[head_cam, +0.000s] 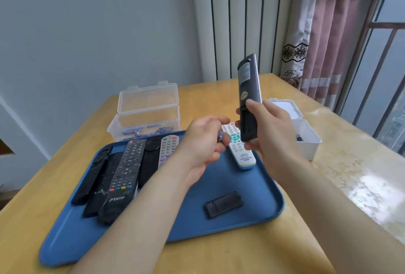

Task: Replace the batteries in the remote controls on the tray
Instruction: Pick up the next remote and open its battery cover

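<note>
The right hand (271, 128) grips the remote (248, 85) upright above the tray (252, 186), its cover (224, 204) off, and the left hand (203, 141) pinches a battery (220, 136) just beside it; I judge the battery may slip down or enter reversed, since the compartment (248, 124) stands almost vertical.

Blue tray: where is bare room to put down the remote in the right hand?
Bare: the strip between the white remote and the battery cover, toward the tray's right rim; also the near left corner. Crowded: the far left, where the black remotes lie packed.
</note>
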The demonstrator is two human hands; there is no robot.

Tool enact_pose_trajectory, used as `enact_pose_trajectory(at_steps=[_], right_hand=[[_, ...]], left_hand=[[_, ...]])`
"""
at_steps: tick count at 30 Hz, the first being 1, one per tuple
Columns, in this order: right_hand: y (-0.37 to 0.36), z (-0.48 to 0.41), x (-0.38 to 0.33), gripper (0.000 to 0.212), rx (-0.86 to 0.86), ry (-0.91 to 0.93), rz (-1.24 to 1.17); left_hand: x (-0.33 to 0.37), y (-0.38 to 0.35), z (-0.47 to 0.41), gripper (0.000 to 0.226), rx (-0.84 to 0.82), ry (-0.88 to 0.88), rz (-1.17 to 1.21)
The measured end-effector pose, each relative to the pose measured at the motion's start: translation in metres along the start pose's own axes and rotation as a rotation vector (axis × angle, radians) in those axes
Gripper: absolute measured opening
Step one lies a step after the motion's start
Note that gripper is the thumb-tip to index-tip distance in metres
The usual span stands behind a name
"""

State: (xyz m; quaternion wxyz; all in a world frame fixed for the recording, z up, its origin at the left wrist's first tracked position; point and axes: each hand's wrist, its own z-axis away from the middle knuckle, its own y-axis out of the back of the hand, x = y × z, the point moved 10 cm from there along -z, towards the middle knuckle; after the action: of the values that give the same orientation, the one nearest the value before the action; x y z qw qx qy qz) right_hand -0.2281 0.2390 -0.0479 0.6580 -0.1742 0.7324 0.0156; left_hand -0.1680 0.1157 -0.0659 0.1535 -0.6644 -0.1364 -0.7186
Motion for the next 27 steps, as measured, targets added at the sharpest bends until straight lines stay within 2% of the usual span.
enact_pose_trajectory(at_steps=[4,7,9,13,17,20,22,24,27], right_hand=[[0.035,-0.006,-0.041,0.018,0.129,0.294,0.238],[0.049,-0.005,-0.058,0.018,0.174,0.401,0.299],[0.052,-0.005,-0.061,0.017,0.184,0.426,0.298],[0.050,-0.005,-0.064,0.021,0.177,0.447,0.323],[0.051,-0.007,-0.057,0.029,0.152,0.377,0.256],[0.041,-0.009,-0.039,0.011,0.080,0.231,0.179],[0.024,-0.006,-0.022,0.015,-0.016,0.087,0.134],[-0.001,0.003,-0.002,0.017,-0.137,-0.059,0.082],[-0.034,0.021,0.024,0.023,-0.289,-0.199,0.091]], left_hand=[[0.010,-0.066,-0.030,0.020,-0.239,-0.019,-0.398],[0.017,-0.098,-0.045,0.021,-0.330,-0.021,-0.557],[0.019,-0.112,-0.053,0.029,-0.383,-0.025,-0.600],[0.014,-0.127,-0.063,0.037,-0.510,0.025,-0.503],[0.021,-0.112,-0.066,0.037,-0.409,-0.019,-0.399],[0.021,-0.079,-0.062,0.033,-0.287,-0.037,-0.390],[0.031,-0.034,-0.064,0.025,-0.104,-0.077,-0.390],[0.047,0.025,-0.066,0.028,0.126,-0.146,-0.423],[0.064,0.109,-0.067,0.030,0.413,-0.196,-0.589]])
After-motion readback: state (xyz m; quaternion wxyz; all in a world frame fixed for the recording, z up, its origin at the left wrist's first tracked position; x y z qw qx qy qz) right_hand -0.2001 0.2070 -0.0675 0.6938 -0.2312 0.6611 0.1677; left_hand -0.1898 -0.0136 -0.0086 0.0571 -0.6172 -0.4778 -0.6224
